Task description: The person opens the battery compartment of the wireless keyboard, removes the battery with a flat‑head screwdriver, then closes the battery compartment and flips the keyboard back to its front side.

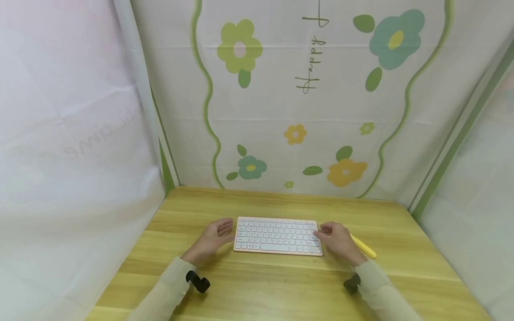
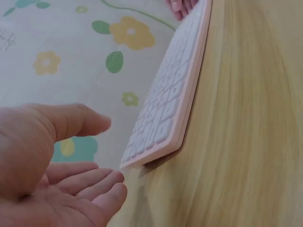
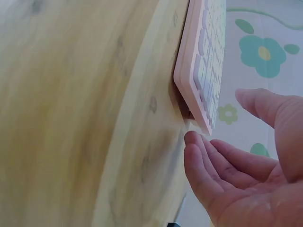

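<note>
A white keyboard [image 1: 277,236] with a pink edge lies on the wooden table. My left hand [image 1: 213,237] is just off its left end, palm facing it; in the left wrist view a gap shows between the relaxed fingers [image 2: 87,182] and the keyboard [image 2: 163,101]. At the other end is my right hand [image 1: 336,238], its thumb over the rightmost keys in the head view. From the right wrist, the fingers [image 3: 203,165] and thumb spread around the corner of the keyboard [image 3: 201,61], and neither hand grips it.
A yellow stick-like object [image 1: 363,246] lies right of my right hand, partly hidden by it; its kind cannot be told. Behind the wooden table [image 1: 261,285] hangs a flower-print cloth [image 1: 277,102], with pale cloth [image 1: 72,187] at both sides.
</note>
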The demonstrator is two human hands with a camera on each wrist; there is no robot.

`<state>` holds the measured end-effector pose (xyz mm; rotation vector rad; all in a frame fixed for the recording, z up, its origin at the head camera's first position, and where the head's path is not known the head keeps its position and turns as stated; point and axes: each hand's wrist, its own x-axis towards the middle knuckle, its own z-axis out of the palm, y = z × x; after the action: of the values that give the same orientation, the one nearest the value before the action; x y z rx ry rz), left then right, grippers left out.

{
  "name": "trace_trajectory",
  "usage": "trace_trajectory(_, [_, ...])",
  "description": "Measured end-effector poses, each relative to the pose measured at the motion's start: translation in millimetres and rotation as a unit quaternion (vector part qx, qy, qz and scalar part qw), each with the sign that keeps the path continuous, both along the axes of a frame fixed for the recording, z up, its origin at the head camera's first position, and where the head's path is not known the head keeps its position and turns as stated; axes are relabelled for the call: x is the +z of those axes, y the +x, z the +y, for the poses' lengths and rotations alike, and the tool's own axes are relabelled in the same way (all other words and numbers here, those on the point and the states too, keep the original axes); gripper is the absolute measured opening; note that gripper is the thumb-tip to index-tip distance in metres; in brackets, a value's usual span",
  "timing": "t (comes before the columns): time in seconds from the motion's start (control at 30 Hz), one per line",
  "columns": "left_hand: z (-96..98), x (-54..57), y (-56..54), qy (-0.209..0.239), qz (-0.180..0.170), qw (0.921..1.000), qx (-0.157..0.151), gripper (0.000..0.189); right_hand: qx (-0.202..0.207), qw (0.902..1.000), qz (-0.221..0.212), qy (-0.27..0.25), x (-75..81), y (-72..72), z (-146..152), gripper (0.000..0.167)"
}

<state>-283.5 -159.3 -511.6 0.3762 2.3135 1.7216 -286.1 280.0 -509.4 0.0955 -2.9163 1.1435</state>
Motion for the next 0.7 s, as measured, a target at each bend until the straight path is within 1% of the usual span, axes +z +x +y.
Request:
trace_trajectory(0.17, [5.9,-8.0,-5.6,0.03,-0.026,0.9989,0.024,0.068,-0.014,0.9993,-0.023,-0.026,-2.2,-1.1,-1,0.052])
trace_trajectory(0.27, [9.0,-13.3,-7.8,0.041,-0.034,0.9981,0.031,0.068,-0.021,0.9988,-0.028,-0.033,-4.5,-1.9,-2,0.052])
trace_trajectory(0.4, [13.1,-17.8,-7.2,0.052,-0.043,0.9971,0.035,0.068,-0.028,0.998,-0.037,-0.043,-7.0,-2.9,-2,0.051])
trace_trajectory(0.53, [17.6,-19.5,-6.1,0.063,-0.051,0.9958,0.041,0.07,-0.029,0.9975,-0.045,-0.046,-7.7,-5.5,-3,0.05])
trace_trajectory(0.7, [23.6,-18.8,-7.1,0.069,-0.057,0.9949,0.046,0.072,-0.037,0.9951,-0.063,-0.066,-6.2,-11.8,-5,0.048])
